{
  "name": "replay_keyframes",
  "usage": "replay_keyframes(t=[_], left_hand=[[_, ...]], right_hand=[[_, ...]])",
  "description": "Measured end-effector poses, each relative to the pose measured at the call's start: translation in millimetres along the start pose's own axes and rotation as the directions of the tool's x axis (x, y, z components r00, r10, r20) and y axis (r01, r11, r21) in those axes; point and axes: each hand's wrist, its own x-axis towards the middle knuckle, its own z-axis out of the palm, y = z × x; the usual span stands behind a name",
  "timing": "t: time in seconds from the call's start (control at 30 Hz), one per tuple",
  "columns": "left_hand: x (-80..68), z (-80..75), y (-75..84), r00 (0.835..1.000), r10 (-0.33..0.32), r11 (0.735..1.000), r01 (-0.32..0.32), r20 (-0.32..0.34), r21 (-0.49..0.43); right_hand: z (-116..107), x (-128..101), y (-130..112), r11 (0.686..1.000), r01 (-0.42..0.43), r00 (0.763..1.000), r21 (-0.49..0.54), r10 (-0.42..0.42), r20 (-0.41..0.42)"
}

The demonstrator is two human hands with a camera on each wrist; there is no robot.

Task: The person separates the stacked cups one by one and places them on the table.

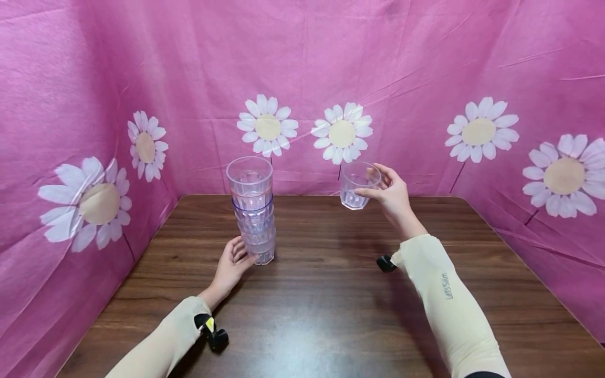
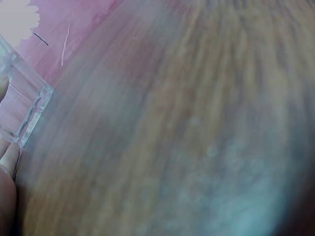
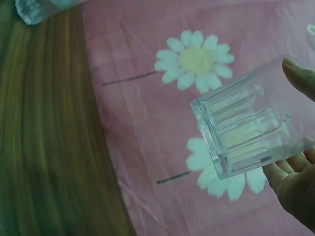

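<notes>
A stack of cups (image 1: 253, 210) stands on the table (image 1: 331, 294), left of middle and toward the back. My left hand (image 1: 231, 265) rests on the table just in front of it and to its left, fingers touching its base. To the right, my right hand (image 1: 392, 197) holds a single cup (image 1: 356, 185) above the table, well apart from the stack. A cloth backdrop (image 1: 402, 68) hangs behind and along both sides.

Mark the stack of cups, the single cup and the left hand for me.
stack of cups (image 1: 251, 210): head view, middle of the stack's clear wall.
single cup (image 1: 355, 186): head view, side wall, held up by the right hand (image 1: 394, 197).
left hand (image 1: 231, 265): head view, palm beside the stack's base.
</notes>
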Motion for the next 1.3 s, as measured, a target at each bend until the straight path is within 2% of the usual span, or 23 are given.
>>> replay_keyframes(t=[0.3, 0.47, 0.63, 0.87, 1.13, 1.3], left_hand=[[0.0, 0.1, -0.5, 1.000, -0.003, 1.000, 0.003, 0.003, 0.004], [-0.3, 0.5, -0.5, 1.000, 0.005, 1.000, -0.005, 0.001, 0.011], [-0.7, 0.0, -0.7, 1.000, 0.016, 1.000, -0.016, -0.003, 0.026], [-0.3, -0.1, 0.0, 1.000, 0.020, 0.999, -0.020, -0.004, 0.029], [1.2, 0.5, -1.9, 1.000, 0.025, 1.000, -0.025, -0.010, 0.003], [0.1, 0.2, -2.4, 0.999, 0.046, 0.999, -0.046, -0.010, 0.020]], right_hand=[[-31.1, -2.7, 18.3, 0.999, -0.042, 0.997, -0.004, 0.041, -0.070], [-45.4, -4.2, 25.2, 0.993, -0.081, 0.992, -0.086, 0.073, -0.100], [-61.3, -5.4, 34.1, 0.969, -0.131, 0.985, -0.209, 0.104, -0.136], [-80.2, -10.0, 44.3, 0.984, -0.149, 0.974, -0.100, 0.129, -0.185], [-97.2, -13.5, 53.3, 0.977, -0.147, 0.967, -0.157, 0.108, -0.232], [-104.9, -17.3, 60.2, 0.967, -0.171, 0.961, -0.190, 0.121, -0.248]])
